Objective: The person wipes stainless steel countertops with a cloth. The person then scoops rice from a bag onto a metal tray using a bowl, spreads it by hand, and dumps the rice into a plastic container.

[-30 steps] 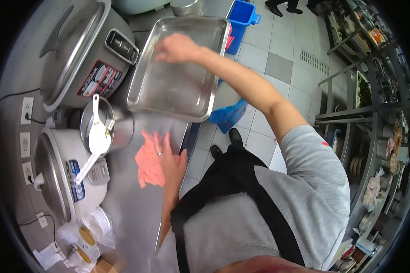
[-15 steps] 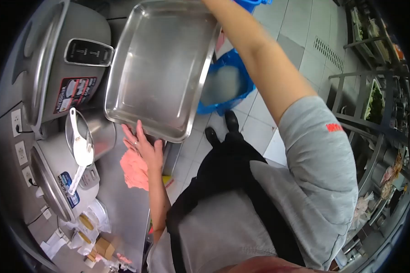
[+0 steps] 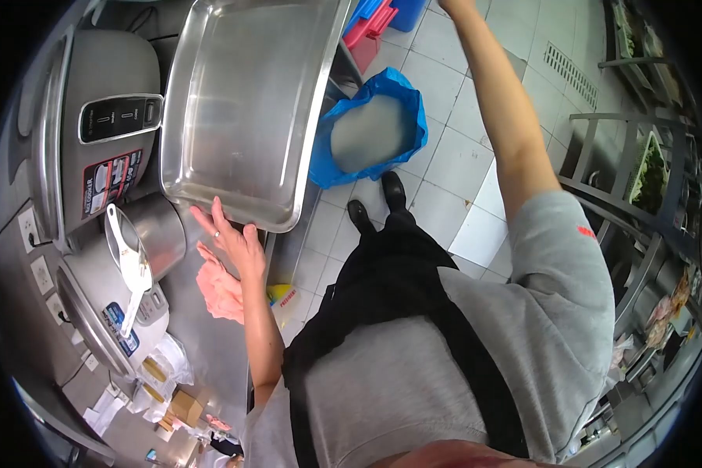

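Worktop: grey metal worktop [image 3: 210, 355], running from near to far along the left wall, with white wall sockets [image 3: 30, 226] beyond its left side.
Floor: pale square tiles [image 3: 437, 214] to the right, with a slotted metal drain grate [image 3: 571, 74] at the far right.
Tray: deep rectangular stainless-steel tray [image 3: 242, 117], rounded corners, at the far part of the worktop, its right rim by the worktop's right edge.
Left hand: left hand [image 3: 240, 251], ring worn, at the tray's near rim; fingers spread and extended, closed around nothing.
Right hand: right hand [image 3: 454, 5], mostly cut off at the far edge of view, well right of the tray; state of its fingers cannot be told.
Cloth: crumpled salmon-pink cloth [image 3: 218, 290], on the worktop beside the left hand and wrist.
Large cooker: grey cooker with black control panel [image 3: 125, 117], just left of the tray.
Small cooker: whitish cooker with metal lid [image 3: 93, 292], nearer, by the wall.
Pot: cylindrical steel pot [image 3: 162, 238], between cookers and cloth.
Utensil: white long-handled utensil [image 3: 136, 273], over the pot's mouth.
Bag: open blue plastic bag [image 3: 413, 117] on the floor, right of the tray, cloudy pale contents [image 3: 370, 134].
Rack: grey metal rack [image 3: 600, 118], far right, holding leafy greens [image 3: 649, 179].
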A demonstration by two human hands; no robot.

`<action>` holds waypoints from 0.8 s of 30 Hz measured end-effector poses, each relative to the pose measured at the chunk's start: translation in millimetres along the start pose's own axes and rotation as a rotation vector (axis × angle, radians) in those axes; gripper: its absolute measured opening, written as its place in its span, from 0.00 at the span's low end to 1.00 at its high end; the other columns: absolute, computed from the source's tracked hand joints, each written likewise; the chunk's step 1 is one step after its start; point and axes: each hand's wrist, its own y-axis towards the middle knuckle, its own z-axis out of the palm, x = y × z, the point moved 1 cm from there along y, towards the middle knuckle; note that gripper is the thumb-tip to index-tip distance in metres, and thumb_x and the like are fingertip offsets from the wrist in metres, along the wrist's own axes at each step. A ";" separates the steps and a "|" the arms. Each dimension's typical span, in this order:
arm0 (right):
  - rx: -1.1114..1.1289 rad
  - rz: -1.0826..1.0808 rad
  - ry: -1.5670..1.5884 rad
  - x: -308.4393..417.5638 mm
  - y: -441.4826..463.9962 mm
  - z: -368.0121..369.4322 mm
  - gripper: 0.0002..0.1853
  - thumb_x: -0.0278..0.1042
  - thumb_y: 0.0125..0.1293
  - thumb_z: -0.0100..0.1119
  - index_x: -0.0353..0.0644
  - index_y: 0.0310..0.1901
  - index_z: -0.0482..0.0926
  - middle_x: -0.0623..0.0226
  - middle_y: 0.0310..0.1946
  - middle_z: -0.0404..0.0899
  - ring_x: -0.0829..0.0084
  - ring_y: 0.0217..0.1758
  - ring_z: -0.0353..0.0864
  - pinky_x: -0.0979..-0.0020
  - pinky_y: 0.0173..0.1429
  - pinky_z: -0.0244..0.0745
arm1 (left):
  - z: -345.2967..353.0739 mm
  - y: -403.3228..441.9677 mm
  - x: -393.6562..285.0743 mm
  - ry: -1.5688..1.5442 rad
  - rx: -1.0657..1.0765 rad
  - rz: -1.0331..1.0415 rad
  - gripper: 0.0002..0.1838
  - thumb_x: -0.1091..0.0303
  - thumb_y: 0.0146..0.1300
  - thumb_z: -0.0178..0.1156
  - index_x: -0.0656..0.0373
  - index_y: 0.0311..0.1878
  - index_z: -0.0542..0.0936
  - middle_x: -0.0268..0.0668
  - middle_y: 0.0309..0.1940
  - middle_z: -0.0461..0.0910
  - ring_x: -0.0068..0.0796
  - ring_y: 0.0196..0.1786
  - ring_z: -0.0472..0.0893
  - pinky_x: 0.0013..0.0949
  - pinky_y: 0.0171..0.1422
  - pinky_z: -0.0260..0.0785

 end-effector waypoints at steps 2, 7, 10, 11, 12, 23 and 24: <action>0.059 0.295 0.402 -48.8 -50.2 -57.1 0.16 0.38 0.51 0.58 0.46 0.43 0.72 0.61 0.39 0.70 0.65 0.44 0.70 0.67 0.49 0.66 | 0.1 -0.5 -0.1 0.010 -0.020 0.029 0.39 0.36 0.59 0.38 0.60 0.63 0.57 0.52 0.67 0.39 0.44 0.69 0.46 0.43 0.66 0.46; 0.143 0.812 0.485 -34.8 -188.2 -74.7 0.22 0.45 0.57 0.53 0.41 0.49 0.70 0.72 0.40 0.72 0.80 0.40 0.68 0.77 0.45 0.63 | -0.2 1.5 1.8 0.136 -0.030 0.072 0.34 0.44 0.60 0.39 0.61 0.62 0.58 0.52 0.67 0.40 0.46 0.69 0.45 0.43 0.67 0.42; 0.390 1.173 0.189 -22.5 -236.8 -26.2 0.23 0.50 0.50 0.57 0.45 0.45 0.76 0.71 0.35 0.75 0.75 0.39 0.71 0.72 0.36 0.68 | 4.2 2.6 -1.2 0.046 -0.056 0.067 0.37 0.40 0.59 0.37 0.61 0.62 0.58 0.53 0.67 0.40 0.47 0.69 0.45 0.44 0.67 0.40; 0.386 1.192 0.162 -28.1 -254.3 -6.2 0.22 0.50 0.47 0.60 0.48 0.42 0.78 0.69 0.33 0.76 0.74 0.38 0.72 0.72 0.36 0.68 | 4.5 3.0 -4.6 0.045 -0.053 0.050 0.40 0.36 0.58 0.34 0.61 0.62 0.58 0.53 0.67 0.40 0.47 0.69 0.45 0.45 0.67 0.39; 0.442 1.386 0.057 -21.1 -256.0 9.2 0.21 0.49 0.45 0.62 0.47 0.40 0.79 0.66 0.34 0.77 0.71 0.39 0.73 0.71 0.39 0.69 | 4.5 3.6 -7.0 0.062 -0.031 0.058 0.40 0.36 0.58 0.34 0.61 0.62 0.58 0.53 0.67 0.40 0.47 0.69 0.45 0.45 0.67 0.39; 0.784 0.772 -1.193 -215.5 -389.3 66.1 0.34 0.52 0.52 0.53 0.51 0.61 0.59 0.54 0.64 0.50 0.53 0.67 0.47 0.49 0.58 0.57 | 6.8 -0.5 8.6 0.149 -0.001 0.027 0.42 0.31 0.57 0.27 0.56 0.64 0.53 0.51 0.67 0.39 0.48 0.69 0.42 0.49 0.69 0.37; 0.797 0.777 -1.184 -212.3 -387.4 65.0 0.34 0.52 0.52 0.53 0.51 0.61 0.59 0.54 0.64 0.50 0.53 0.67 0.47 0.49 0.58 0.57 | 6.1 -0.1 7.4 0.174 0.046 0.025 0.41 0.31 0.57 0.24 0.53 0.65 0.50 0.49 0.67 0.38 0.45 0.69 0.42 0.48 0.70 0.35</action>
